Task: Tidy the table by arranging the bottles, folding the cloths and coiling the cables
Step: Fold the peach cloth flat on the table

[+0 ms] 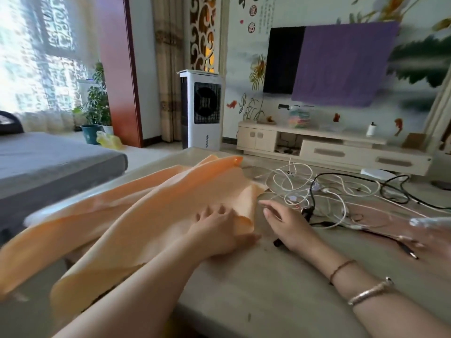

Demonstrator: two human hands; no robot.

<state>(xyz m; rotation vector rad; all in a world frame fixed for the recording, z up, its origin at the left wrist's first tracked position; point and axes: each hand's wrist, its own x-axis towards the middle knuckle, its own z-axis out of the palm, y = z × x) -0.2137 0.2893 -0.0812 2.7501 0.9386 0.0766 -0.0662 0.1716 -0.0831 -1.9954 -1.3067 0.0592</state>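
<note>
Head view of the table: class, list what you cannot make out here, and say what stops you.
- Clear plastic bottle: motion-blurred, cut by the right edge.
- Tangled white and black cables: overlapping, so their number is unclear.
- Small black object: partly under the right hand.
- Peach-orange cloth: blurred, hanging past the table edge.

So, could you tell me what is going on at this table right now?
A person is working on the orange cloth spread over the table. The left hand presses flat on it by a turned-up edge; the right hand rests beside it, fingers relaxed. The tangled white and black cables lie uncoiled further right.
</note>
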